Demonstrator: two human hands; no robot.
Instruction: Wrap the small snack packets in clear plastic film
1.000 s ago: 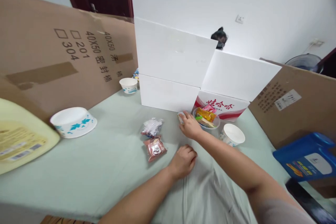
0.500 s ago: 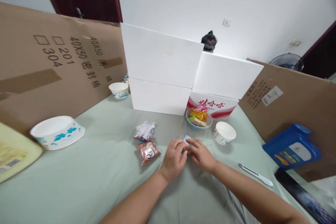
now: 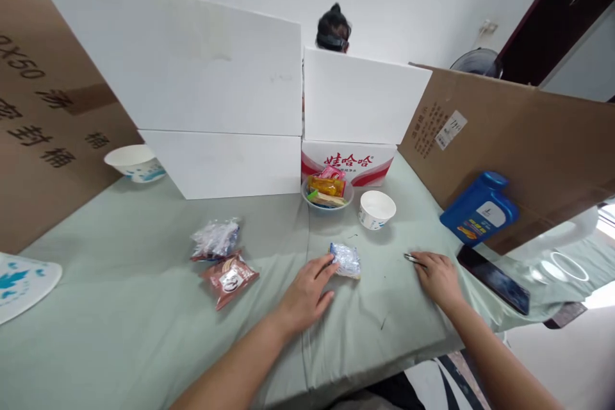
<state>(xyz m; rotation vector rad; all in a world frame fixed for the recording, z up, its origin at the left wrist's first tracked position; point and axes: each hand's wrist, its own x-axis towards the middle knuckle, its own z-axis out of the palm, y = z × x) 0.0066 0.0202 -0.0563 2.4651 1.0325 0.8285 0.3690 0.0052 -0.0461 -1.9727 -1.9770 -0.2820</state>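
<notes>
My left hand (image 3: 307, 295) rests on the cloth with its fingers stretched out and thumb apart. Its fingertips touch the left edge of a small packet (image 3: 346, 261) in shiny, crinkled clear wrapping. Farther right, my right hand (image 3: 437, 275) is closed over a slim tool (image 3: 412, 259). Only the tool's narrow metal end shows beyond the fingers; my palm covers the rest. Left of my left hand lies a reddish-brown snack packet (image 3: 230, 278), touching a bundle in clear plastic (image 3: 216, 238).
A clear bowl of wrapped snacks (image 3: 328, 192) and a white paper bowl (image 3: 377, 209) stand ahead, near white panels (image 3: 225, 163). A blue bottle (image 3: 480, 208) and a phone (image 3: 494, 278) lie right. More paper bowls (image 3: 137, 163) are left. A person (image 3: 332, 29) is behind the panels.
My hands have parted: the right one moved right from the small packet and onto the slim white-handled tool. The left one stays by the packet. The view has swung right.
</notes>
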